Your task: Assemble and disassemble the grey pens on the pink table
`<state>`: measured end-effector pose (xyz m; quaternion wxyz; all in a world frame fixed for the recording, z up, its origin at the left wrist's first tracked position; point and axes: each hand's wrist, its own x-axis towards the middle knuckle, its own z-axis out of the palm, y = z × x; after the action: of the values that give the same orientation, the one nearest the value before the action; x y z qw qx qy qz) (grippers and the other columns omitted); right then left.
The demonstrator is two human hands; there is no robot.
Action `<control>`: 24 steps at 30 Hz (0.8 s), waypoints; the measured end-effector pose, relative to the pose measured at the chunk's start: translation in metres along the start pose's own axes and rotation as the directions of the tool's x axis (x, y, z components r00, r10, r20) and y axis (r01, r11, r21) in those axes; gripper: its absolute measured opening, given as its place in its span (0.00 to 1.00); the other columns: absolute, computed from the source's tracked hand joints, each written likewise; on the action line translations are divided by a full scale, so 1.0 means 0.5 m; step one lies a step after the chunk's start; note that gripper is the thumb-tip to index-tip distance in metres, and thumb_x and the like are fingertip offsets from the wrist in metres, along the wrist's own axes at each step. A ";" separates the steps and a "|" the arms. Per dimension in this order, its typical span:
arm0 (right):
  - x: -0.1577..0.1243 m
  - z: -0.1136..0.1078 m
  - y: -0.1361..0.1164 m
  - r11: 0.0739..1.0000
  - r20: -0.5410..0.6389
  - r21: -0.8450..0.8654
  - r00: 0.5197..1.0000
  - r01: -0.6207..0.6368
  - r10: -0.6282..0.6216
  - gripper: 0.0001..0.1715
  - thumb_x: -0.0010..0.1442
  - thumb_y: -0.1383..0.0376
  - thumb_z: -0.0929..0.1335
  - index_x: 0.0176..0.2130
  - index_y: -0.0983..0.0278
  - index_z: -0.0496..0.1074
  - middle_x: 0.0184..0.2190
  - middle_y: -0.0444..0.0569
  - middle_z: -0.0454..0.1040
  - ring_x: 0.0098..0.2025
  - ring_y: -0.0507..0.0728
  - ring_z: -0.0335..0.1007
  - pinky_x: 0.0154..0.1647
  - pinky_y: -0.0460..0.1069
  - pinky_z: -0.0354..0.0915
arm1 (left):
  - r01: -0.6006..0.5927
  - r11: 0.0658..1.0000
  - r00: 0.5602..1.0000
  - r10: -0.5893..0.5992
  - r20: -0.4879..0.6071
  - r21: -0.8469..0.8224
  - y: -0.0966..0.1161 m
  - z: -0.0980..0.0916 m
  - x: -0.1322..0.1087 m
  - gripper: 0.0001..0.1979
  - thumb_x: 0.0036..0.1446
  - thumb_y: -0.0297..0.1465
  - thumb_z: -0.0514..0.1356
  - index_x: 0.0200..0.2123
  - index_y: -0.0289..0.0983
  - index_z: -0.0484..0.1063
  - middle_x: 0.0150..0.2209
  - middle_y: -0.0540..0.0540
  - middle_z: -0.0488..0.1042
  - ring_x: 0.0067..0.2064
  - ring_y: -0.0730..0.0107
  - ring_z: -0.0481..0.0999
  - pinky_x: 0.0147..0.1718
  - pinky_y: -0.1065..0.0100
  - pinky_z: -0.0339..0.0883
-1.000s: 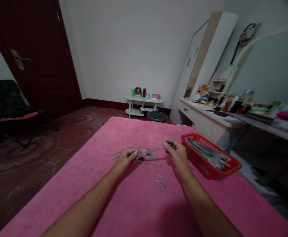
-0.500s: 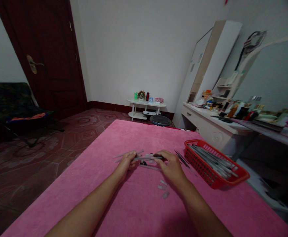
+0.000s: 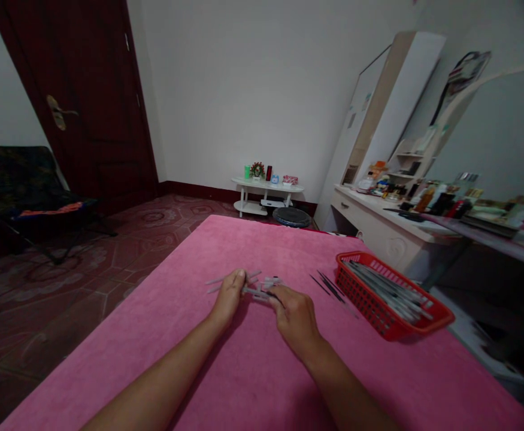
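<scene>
Both my hands rest on a pink cloth-covered table (image 3: 253, 383). My left hand (image 3: 229, 295) is curled, fingertips pinching one end of a grey pen barrel (image 3: 253, 291) among a small pile of grey pen parts (image 3: 266, 282). My right hand (image 3: 294, 315) is closed over the other end of the pile, a thin dark refill poking out by its fingers. Two grey barrels (image 3: 219, 280) lie just left of my left hand. Several thin dark refills (image 3: 329, 285) lie loose between my right hand and a red basket (image 3: 423, 326) holding several grey pens (image 3: 385, 287).
Beyond the table stand a small white side table (image 3: 266, 190) with trinkets, a dark red door (image 3: 91, 102), a dark chair (image 3: 28, 191) at the left, and a white dressing table (image 3: 378, 215) crowded with bottles at the right. The floor is red patterned tile.
My right hand has drawn left and nearer, from beside the basket onto the pile, now covering the small grey caps. The dark refills lie uncovered next to the basket. My left hand barely moved.
</scene>
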<state>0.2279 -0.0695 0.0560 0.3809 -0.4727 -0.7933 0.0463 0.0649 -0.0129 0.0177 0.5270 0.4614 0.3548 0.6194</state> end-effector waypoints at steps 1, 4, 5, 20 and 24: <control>0.000 0.001 -0.001 1.000 -0.005 0.020 1.000 -0.012 0.012 0.13 0.58 0.72 0.63 0.39 0.62 0.74 0.36 0.49 0.78 0.39 0.56 0.74 0.41 0.48 0.64 | -0.017 1.000 1.000 0.017 -0.001 0.006 0.001 0.000 -0.001 0.22 0.53 0.47 0.59 0.21 0.35 0.63 0.19 0.54 0.59 0.21 0.77 0.60 0.24 0.74 0.56; 0.000 0.005 -0.004 0.992 -0.014 0.109 0.998 -0.066 0.068 0.13 0.57 0.72 0.63 0.38 0.61 0.75 0.35 0.49 0.78 0.37 0.56 0.73 0.40 0.47 0.64 | -0.065 0.997 0.998 0.065 0.004 0.032 0.011 0.005 -0.006 0.21 0.54 0.47 0.58 0.21 0.36 0.62 0.20 0.54 0.58 0.23 0.76 0.61 0.27 0.72 0.60; 0.000 0.008 -0.005 0.985 -0.017 0.145 0.995 -0.092 0.095 0.13 0.56 0.72 0.64 0.37 0.61 0.75 0.34 0.48 0.78 0.37 0.55 0.73 0.39 0.47 0.64 | -0.078 0.996 0.997 0.077 0.006 0.039 0.016 0.007 -0.008 0.21 0.55 0.47 0.58 0.21 0.36 0.61 0.20 0.54 0.58 0.23 0.75 0.61 0.28 0.72 0.60; 0.016 0.002 0.002 0.344 0.572 0.620 0.707 -0.705 0.417 0.11 0.49 0.59 0.66 0.27 0.65 0.67 0.13 0.36 0.58 0.11 0.43 0.38 0.12 0.42 0.35 | -0.311 0.819 0.950 0.268 0.158 0.481 0.054 0.011 -0.033 0.19 0.63 0.40 0.47 0.23 0.38 0.58 0.22 0.53 0.57 0.26 0.72 0.59 0.27 0.71 0.53; 0.017 0.006 0.004 0.503 0.493 0.595 0.779 -0.627 0.387 0.10 0.51 0.61 0.65 0.25 0.66 0.69 0.14 0.38 0.61 0.13 0.45 0.47 0.13 0.41 0.43 | -0.345 0.779 0.939 0.278 0.204 0.524 0.057 0.012 -0.034 0.18 0.63 0.38 0.47 0.23 0.37 0.62 0.22 0.51 0.62 0.27 0.71 0.63 0.29 0.71 0.55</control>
<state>0.2249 -0.0609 0.0579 0.3822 -0.4797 -0.5756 0.5408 0.0616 -0.0354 0.0428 0.2811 0.6808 0.4060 0.5411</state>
